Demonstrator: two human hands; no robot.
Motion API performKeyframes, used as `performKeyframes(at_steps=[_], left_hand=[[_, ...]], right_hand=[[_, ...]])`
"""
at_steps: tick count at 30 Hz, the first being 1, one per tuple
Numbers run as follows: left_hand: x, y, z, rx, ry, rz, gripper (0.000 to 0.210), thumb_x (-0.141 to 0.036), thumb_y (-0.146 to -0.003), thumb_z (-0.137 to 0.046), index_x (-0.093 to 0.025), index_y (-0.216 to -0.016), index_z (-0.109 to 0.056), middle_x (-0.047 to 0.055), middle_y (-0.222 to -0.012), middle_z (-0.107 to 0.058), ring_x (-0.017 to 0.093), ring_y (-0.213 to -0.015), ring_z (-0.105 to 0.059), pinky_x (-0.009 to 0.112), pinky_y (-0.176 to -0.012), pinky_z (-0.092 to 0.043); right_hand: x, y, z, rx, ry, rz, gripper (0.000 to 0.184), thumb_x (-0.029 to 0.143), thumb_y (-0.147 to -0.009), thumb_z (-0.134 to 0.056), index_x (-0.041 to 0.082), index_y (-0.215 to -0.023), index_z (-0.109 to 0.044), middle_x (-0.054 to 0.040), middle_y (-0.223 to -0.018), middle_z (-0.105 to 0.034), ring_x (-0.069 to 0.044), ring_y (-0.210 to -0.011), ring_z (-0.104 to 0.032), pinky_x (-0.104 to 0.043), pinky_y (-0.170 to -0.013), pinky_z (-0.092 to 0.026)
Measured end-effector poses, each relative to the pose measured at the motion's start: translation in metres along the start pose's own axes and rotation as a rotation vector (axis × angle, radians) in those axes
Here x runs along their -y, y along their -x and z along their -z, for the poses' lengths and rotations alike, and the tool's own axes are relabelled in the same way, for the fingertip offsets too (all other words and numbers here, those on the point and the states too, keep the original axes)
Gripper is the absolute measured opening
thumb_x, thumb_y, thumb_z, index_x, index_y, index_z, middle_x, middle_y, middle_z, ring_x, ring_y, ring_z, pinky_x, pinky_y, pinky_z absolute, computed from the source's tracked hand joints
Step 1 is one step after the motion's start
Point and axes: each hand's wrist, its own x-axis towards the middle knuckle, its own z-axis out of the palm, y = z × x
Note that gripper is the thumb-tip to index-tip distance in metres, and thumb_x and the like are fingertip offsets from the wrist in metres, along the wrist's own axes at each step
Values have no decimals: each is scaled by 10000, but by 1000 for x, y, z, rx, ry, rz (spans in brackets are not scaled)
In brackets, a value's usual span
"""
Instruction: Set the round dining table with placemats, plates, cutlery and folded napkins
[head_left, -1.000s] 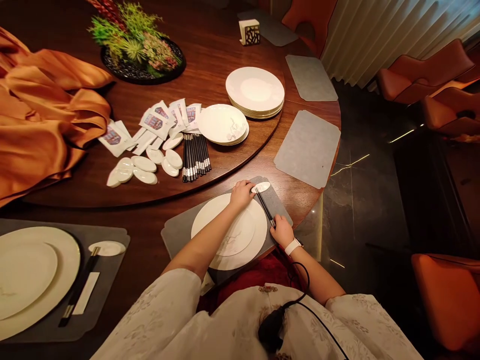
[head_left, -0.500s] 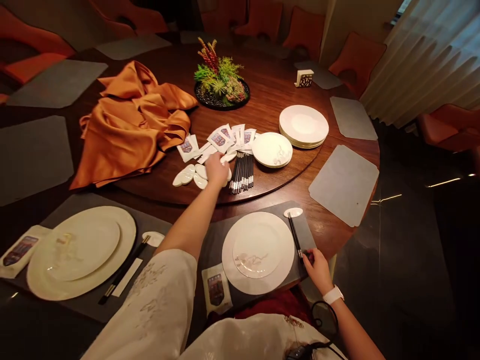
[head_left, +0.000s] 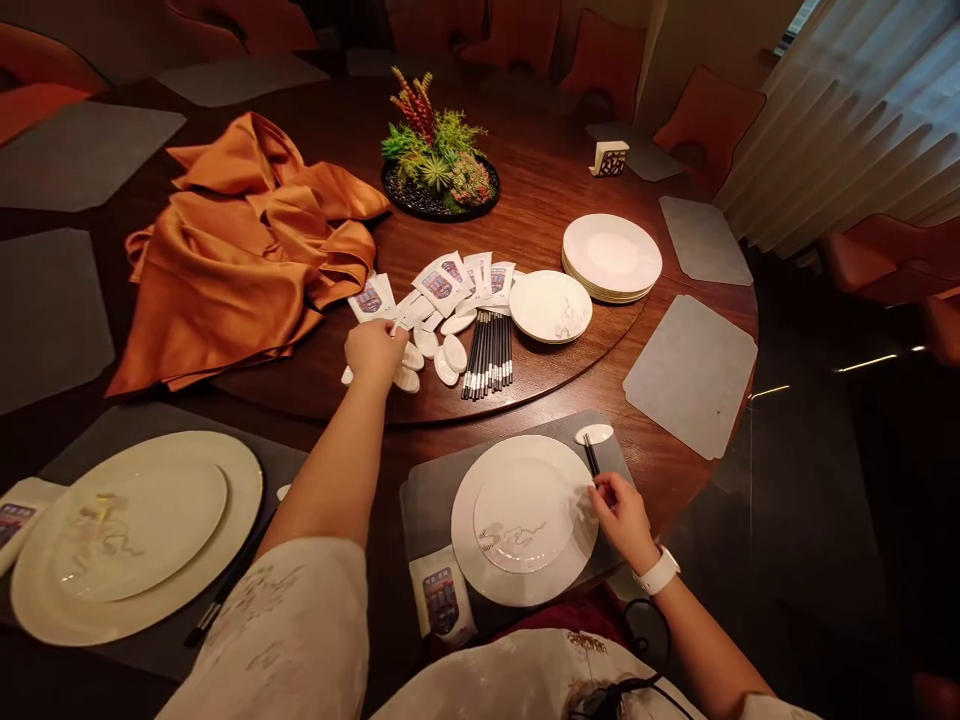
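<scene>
White plate point(head_left: 463, 515), right edge beside half-curled right hand point(head_left: 621, 515) at chopsticks point(head_left: 591, 456); left hand point(head_left: 373, 352) inside near turntable rim point(head_left: 517, 404); left's opening, both holds indeterminable.

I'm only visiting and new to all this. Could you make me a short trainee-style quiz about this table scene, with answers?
1. True or false: the orange cloth lies to the left of the plant arrangement in the picture.
2. Which hand is over the turntable? A) left B) right C) neither
3. Fill in: near the right hand, the ends of the black chopsticks lie on a white oval ____.

Key: 1. True. 2. A, the left hand. 3. Chopstick rest.
</scene>
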Motion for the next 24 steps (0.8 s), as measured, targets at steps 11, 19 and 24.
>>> performKeyframes(at_steps=[11, 19, 24], left_hand=[[-110, 201, -11, 882, 229, -1023, 255, -291, -889, -496, -227, -880, -743, 81, -939, -738, 234, -910, -660, 320, -866, -471], [-102, 194, -29, 624, 383, -734, 382, -367, -878, -559, -186, -1199, -657, 96, -1205, -688, 223, -988, -670, 323, -917, -506], [-39, 157, -36, 367, 222, -331, 414, -340, -844, -555, -146, -1196, -654, 132, -1197, -691, 269, -1052, -658, 369, -972, -501]], right_hand=[[36, -38, 5, 309, 83, 251, 117, 184, -898, -588, 161, -971, -677, -65, -946, -661, -175, -884, -609, -288, -835, -474], [-53, -21, 13, 132, -15, -167, 106, 180, -811, -559, 148, -753, -641, -26, -731, -656, -137, -666, -560, -226, -653, -397], [-102, -18, 12, 42, 148, -378, 121, 153, -785, -573, 148, -680, -632, -32, -705, -665, -139, -662, -571, -223, -661, -395]])
